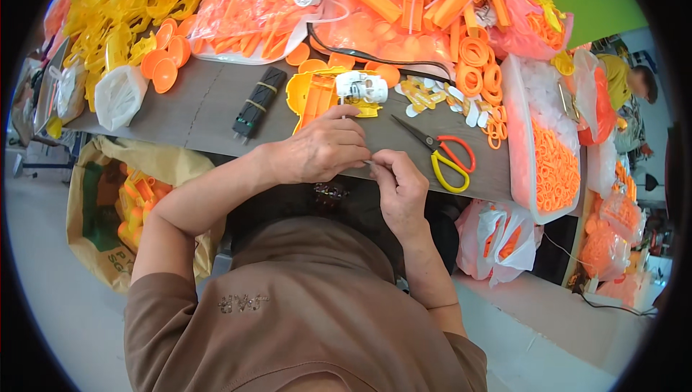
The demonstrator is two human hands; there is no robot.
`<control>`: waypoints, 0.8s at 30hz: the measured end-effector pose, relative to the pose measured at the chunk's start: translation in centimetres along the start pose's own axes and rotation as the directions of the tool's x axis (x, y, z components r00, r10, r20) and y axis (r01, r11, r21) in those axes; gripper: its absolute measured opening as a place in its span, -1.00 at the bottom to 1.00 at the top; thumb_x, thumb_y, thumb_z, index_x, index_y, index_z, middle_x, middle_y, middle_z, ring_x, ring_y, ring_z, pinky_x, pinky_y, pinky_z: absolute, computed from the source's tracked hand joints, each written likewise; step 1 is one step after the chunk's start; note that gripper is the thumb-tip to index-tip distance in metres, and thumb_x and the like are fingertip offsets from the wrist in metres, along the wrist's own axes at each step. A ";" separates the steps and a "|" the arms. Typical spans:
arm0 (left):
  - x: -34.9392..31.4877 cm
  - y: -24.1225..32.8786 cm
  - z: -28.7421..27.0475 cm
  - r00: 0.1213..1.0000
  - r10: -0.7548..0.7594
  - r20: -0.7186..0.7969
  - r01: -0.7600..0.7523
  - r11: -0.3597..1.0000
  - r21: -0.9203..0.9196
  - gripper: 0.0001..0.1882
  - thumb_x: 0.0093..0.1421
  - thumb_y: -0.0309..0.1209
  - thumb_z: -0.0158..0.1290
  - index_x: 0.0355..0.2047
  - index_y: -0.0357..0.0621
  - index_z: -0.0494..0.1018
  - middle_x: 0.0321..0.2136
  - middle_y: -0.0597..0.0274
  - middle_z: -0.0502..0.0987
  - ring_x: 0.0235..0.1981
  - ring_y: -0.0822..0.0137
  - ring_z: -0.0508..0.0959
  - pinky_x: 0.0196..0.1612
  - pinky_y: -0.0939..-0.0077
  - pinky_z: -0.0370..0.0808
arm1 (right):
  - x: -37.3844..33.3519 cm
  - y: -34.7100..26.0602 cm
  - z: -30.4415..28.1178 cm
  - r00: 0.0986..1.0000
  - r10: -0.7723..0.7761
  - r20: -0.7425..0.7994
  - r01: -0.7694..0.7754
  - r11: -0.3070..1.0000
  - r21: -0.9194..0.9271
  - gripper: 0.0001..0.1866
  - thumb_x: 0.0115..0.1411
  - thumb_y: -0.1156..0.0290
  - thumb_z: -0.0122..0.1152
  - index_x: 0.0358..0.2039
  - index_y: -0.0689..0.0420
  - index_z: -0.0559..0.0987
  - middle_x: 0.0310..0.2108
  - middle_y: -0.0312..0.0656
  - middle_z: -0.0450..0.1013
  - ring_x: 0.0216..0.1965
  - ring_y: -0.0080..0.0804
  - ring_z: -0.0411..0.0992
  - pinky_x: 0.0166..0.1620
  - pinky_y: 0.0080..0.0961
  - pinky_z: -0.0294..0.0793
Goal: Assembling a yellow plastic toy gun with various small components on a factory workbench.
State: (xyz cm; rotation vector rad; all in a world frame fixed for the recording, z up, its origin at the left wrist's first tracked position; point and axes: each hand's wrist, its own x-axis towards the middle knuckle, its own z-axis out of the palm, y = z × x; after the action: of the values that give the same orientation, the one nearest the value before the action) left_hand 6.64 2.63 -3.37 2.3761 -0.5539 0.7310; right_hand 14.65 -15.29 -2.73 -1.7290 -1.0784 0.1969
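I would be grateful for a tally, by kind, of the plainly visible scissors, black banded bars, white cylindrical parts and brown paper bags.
Scissors: 1
Black banded bar: 1
White cylindrical parts: 3
Brown paper bag: 1
Total: 6

brown shirt (339, 320) with 2 short sleeves (162, 313), glittery studded lettering (244, 303) in front

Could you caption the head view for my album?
Left hand and right hand close together, near red-and-yellow-handled scissors and a white cylindrical part.
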 end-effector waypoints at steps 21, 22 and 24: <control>1.4 0.8 0.6 0.946 -0.250 -0.205 0.227 0.966 -0.126 -0.87 -0.08 -0.52 0.24 -0.48 -0.20 0.52 -0.58 0.22 0.46 -0.47 0.21 0.45 -0.29 0.36 0.36 | 18.0 16.2 -28.1 0.970 -0.223 -0.092 -0.045 0.208 -0.977 -0.76 -0.01 0.45 0.22 -0.27 0.19 0.61 -0.36 0.01 0.50 -0.29 -0.08 0.48 -0.20 -0.21 0.45; 1.3 0.8 0.5 0.944 -0.256 -0.207 0.235 0.964 -0.121 -0.87 -0.08 -0.52 0.24 -0.48 -0.20 0.52 -0.58 0.22 0.46 -0.47 0.21 0.45 -0.29 0.36 0.36 | 18.4 15.7 -26.7 0.971 -0.224 -0.086 -0.037 0.214 -0.976 -0.76 -0.01 0.45 0.22 -0.27 0.19 0.61 -0.36 0.01 0.50 -0.29 -0.08 0.48 -0.20 -0.21 0.45; 1.1 0.9 0.4 0.936 -0.299 -0.183 0.280 0.952 -0.126 -0.87 -0.05 -0.53 0.23 -0.45 -0.24 0.52 -0.54 0.19 0.47 -0.43 0.23 0.48 -0.26 0.39 0.36 | 18.9 14.6 -25.0 0.988 -0.054 -0.143 -0.136 0.122 -0.983 -0.68 -0.02 0.43 0.26 -0.19 0.18 0.58 -0.31 0.09 0.48 -0.18 0.03 0.44 -0.08 -0.14 0.40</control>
State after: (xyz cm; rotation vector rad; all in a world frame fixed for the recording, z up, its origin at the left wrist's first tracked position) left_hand 7.16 1.45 -2.56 2.1961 -0.1446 0.7769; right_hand 48.50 -19.12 2.94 -2.9407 -1.0870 -0.8952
